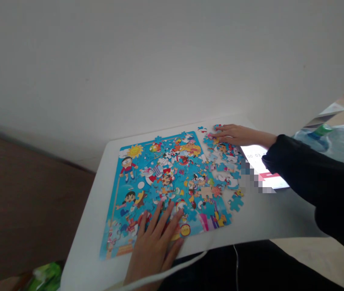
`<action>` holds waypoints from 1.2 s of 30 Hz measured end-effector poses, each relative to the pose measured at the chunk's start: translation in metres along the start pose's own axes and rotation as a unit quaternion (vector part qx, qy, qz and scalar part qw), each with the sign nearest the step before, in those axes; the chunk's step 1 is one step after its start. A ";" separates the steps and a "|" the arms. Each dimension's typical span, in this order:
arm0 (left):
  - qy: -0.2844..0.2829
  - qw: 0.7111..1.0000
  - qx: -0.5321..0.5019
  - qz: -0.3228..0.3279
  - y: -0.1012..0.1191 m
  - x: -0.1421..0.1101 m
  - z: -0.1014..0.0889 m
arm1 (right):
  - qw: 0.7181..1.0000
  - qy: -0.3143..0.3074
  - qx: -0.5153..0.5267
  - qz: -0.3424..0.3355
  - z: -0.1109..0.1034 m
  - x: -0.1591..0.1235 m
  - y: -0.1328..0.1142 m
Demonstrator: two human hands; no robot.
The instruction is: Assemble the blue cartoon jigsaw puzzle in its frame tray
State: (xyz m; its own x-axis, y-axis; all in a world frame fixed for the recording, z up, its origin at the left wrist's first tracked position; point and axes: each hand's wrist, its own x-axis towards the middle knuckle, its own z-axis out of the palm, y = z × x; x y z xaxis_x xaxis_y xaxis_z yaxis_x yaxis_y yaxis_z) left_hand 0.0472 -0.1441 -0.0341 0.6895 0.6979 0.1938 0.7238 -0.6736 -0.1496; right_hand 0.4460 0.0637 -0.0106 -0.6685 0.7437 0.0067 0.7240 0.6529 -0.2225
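Note:
A cartoon jigsaw puzzle (pixel 147 182) with a bright blue background lies mostly assembled on a white table (pixel 90 246), with gaps in its right half. My left hand (pixel 155 242) rests flat on the puzzle's near edge, fingers spread and holding nothing visible. My right hand (pixel 232 135), in a dark sleeve, lies on a heap of loose puzzle pieces (pixel 223 165) at the far right of the puzzle. Its fingertips touch the pieces, and I cannot tell whether it grips one. A single blue puzzle piece (pixel 236 203) lies apart near the heap.
A lit tablet or phone screen (pixel 255 155) showing timer digits lies under my right forearm, partly blurred. A white cable (pixel 172 268) crosses the table's near edge. Clear plastic bottles (pixel 320 141) stand beyond the table at right. A green packet (pixel 46 277) sits low at left, beside a brown floor.

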 end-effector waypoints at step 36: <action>0.006 1.000 -0.014 -0.001 -0.001 0.000 0.001 | 0.997 0.037 -0.050 -0.034 0.001 0.007 0.018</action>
State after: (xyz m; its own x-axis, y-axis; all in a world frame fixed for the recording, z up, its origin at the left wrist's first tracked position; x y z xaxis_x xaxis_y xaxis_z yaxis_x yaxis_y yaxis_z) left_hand 0.0470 -0.1431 -0.0345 0.6871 0.6966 0.2062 0.7244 -0.6786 -0.1212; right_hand 0.4537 0.0805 -0.0155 -0.7050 0.7033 0.0913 0.6932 0.7105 -0.1209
